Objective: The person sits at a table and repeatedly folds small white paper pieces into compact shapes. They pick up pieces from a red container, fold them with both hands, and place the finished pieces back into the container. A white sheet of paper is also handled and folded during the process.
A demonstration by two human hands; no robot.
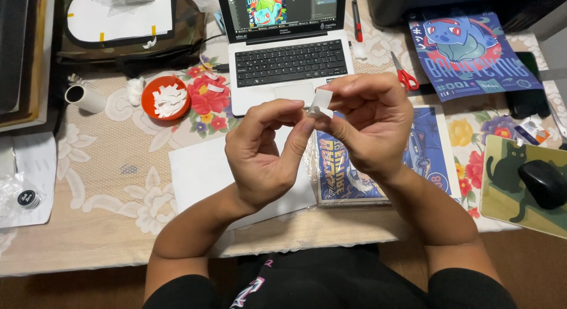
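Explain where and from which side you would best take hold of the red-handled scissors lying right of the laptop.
Grip the red-handled scissors by the handle loops, coming from the near side. They lie flat with the loops toward the person and the closed blades pointing away toward the laptop, so this probably keeps fingers off the tips.

Views: one only, a camera worn on the person's head, so no second view shares any part of the scene
Position: above the near edge of the table (88, 238), over the person's lap
Direction: looks steeply down and forward, away from the body, across the table towards the laptop (286, 46) at the far side
Nearness: close; the left hand (263, 158) and right hand (372, 123) fill the middle of the picture, raised between lens and table
Near edge: forearms and dark clothing along the bottom
Far edge: cut off at the laptop screen
Sides: paper tube (84, 98) to the left, computer mouse (543, 182) to the right
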